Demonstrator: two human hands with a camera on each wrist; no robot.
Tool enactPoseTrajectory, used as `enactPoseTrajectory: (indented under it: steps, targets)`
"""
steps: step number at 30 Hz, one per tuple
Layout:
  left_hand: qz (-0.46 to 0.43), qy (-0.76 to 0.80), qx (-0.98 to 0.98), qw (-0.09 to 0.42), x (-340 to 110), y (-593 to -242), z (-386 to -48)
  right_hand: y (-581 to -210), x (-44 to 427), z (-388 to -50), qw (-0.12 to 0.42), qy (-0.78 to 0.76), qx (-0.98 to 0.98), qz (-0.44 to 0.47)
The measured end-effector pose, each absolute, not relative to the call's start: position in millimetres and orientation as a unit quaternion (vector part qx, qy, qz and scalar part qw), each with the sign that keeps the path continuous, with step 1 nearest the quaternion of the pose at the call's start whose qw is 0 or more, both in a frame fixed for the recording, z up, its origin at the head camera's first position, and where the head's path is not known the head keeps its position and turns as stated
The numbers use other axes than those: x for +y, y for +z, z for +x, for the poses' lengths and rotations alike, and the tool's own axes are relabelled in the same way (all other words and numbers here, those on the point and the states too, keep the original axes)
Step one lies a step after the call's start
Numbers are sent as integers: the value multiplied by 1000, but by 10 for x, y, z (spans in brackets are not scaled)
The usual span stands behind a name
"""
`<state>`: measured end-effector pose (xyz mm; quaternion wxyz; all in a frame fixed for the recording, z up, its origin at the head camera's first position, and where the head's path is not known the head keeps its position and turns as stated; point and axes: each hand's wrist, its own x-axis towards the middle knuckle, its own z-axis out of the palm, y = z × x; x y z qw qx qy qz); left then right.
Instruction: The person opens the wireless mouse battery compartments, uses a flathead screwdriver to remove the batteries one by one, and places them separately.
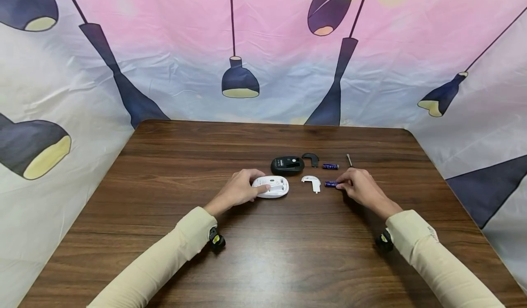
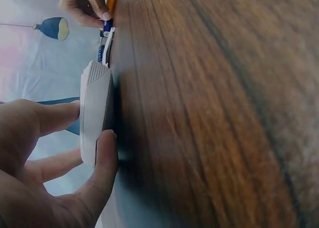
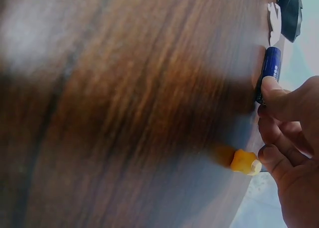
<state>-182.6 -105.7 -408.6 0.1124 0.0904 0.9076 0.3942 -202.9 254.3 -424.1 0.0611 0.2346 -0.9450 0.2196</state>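
My left hand (image 1: 236, 188) grips a white computer mouse (image 1: 279, 186) by its left end, thumb on the near side. The mouse lies underside up, its battery compartment uncovered. With thumb and fingers, my right hand (image 1: 363, 188) pinches a dark blue battery (image 1: 330, 184), which lies near the tabletop. Between the two hands is a white battery cover (image 1: 314, 182). A screwdriver (image 1: 349, 160) lies beside the right hand; its yellow handle (image 3: 244, 162) shows in the right wrist view, while the hand hides that part in the head view.
Behind the white mouse lies a black mouse (image 1: 284, 166), also underside up. A black battery cover (image 1: 312, 157) and a second blue battery (image 1: 330, 166) are to its right. The wooden table (image 1: 263, 262) ends at a patterned cloth backdrop (image 1: 197, 70).
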Motion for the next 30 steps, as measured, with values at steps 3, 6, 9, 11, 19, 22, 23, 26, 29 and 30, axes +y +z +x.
enactPoseTrajectory:
  steps: [3,6,9,11,19,22,23,26,29,30]
  targets:
    - [89,388,910,117,-1064,-4093,-1826,-4240,2539,-2028,57,221,-946,229]
    - [90,381,913,115,-1069,-4100,-1825,-4225,2535,-2023,50,219,-948,224]
    - [91,381,913,113,-1074,-4098,-1817,-4211,2534,-2018,43,218,-950,220]
    - [93,382,912,113,-1078,-4094,-1809,-4207,2534,-2017,40,219,-950,219]
    - [96,375,916,108,-1092,-4092,-1804,-4202,2536,-2029,41,222,-950,217]
    - [97,376,915,108,-1100,-4082,-1799,-4203,2538,-2034,44,221,-950,216]
    - [97,376,915,106,-1104,-4082,-1798,-4202,2540,-2035,44,222,-950,217]
    - [94,383,912,109,-1123,-4071,-1786,-4190,2549,-2029,40,223,-950,214]
    - [94,392,909,108,-1158,-4064,-1777,-4156,2574,-2012,35,232,-948,213]
    - [92,394,908,107,-1173,-4052,-1771,-4140,2584,-2002,35,235,-948,211]
